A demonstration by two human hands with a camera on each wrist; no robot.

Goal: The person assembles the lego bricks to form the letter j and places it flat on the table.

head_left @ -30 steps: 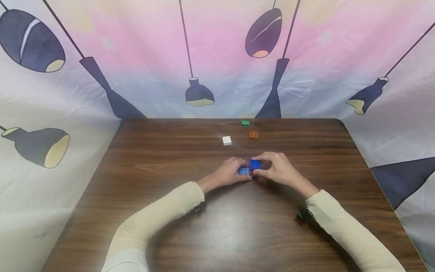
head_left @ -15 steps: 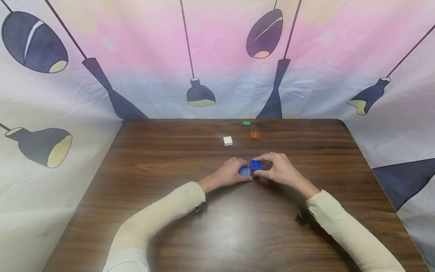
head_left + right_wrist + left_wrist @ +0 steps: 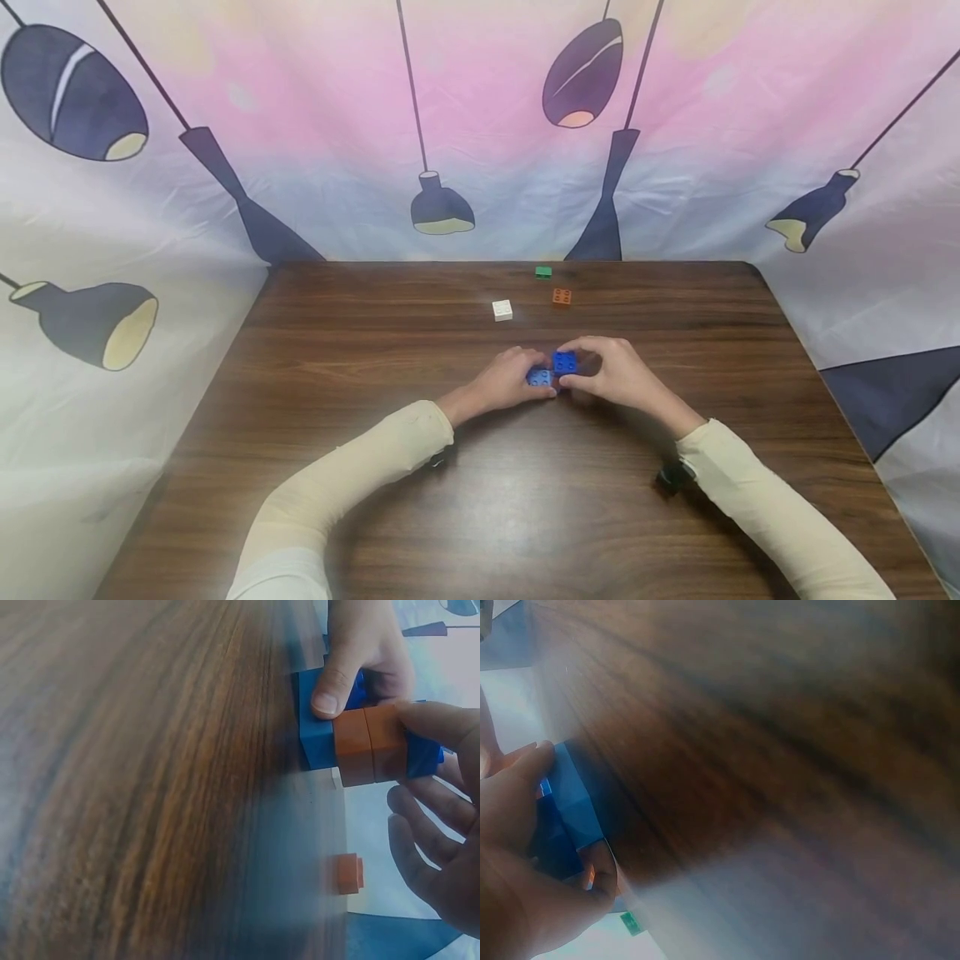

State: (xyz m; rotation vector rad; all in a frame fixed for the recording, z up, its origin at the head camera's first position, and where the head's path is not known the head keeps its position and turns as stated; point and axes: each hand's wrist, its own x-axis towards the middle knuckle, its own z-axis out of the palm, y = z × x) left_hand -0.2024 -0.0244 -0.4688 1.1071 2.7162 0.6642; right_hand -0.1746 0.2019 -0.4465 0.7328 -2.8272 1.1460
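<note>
Left hand (image 3: 504,381): pinching the bottom blue block (image 3: 539,378), your thumb on its near side. Right hand (image 3: 618,372): gripping the top blue block (image 3: 565,362) between thumb and fingers. Two orange blocks (image 3: 354,748) sit stacked between, over the bottom block's right end. Whole stack's mid-table (image 3: 487,500), in front of you. Can't tell if the top one's fully seated. Behind: white block (image 3: 502,311), loose orange block (image 3: 562,297), green block (image 3: 543,272) farthest back.
</note>
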